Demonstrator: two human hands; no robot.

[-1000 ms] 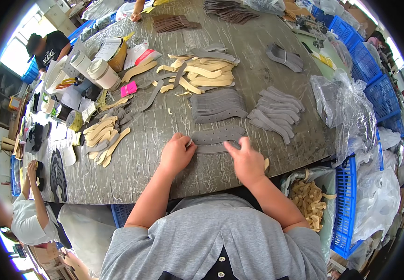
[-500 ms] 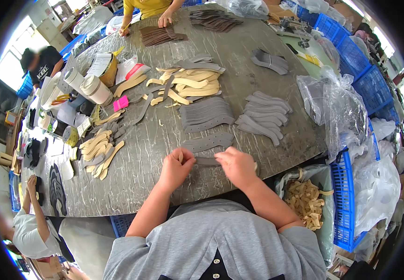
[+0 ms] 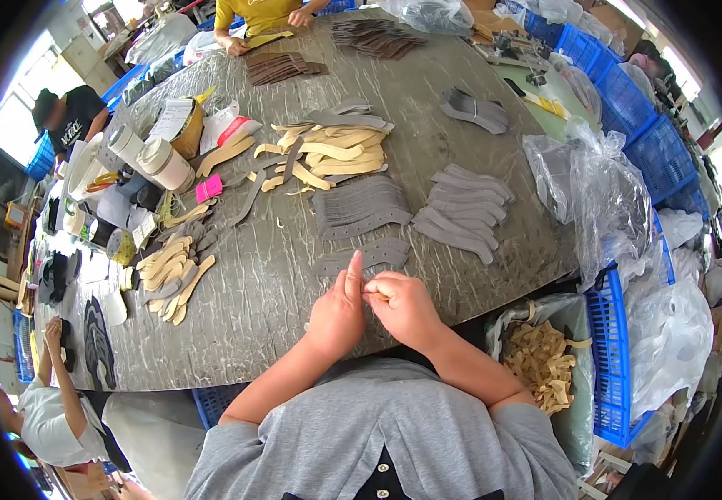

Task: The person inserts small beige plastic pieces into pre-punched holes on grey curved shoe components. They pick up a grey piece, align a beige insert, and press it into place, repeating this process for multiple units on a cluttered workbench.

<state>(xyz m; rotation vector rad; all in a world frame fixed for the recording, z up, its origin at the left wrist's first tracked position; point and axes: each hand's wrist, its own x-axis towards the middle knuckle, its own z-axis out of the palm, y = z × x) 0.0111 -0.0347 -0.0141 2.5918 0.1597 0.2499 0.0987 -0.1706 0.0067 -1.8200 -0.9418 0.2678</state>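
My left hand [image 3: 338,315] and my right hand [image 3: 407,310] meet close together above the table's near edge. The left index finger points up while its other fingers are curled. My right hand is closed in a pinch, with a small tan bit showing at its fingertips. Whatever lies between the hands is mostly hidden by the fingers. Just beyond them lies a grey perforated strip [image 3: 386,252], partly covered by the left finger. Farther out sit a neat stack of grey strips [image 3: 359,207] and, to its right, a fanned pile of grey strips [image 3: 461,212].
Tan and grey strips [image 3: 336,154] heap behind the stack; another tan pile [image 3: 173,271] lies left. White jars [image 3: 165,162] stand at the left. A lined bin of tan scraps [image 3: 540,367] and a blue basket [image 3: 611,358] stand right. A person in yellow [image 3: 269,12] works opposite.
My hands have come together from either side of a grey strip, which is now hidden. My left index finger has straightened upward. The person opposite has moved a hand leftward.
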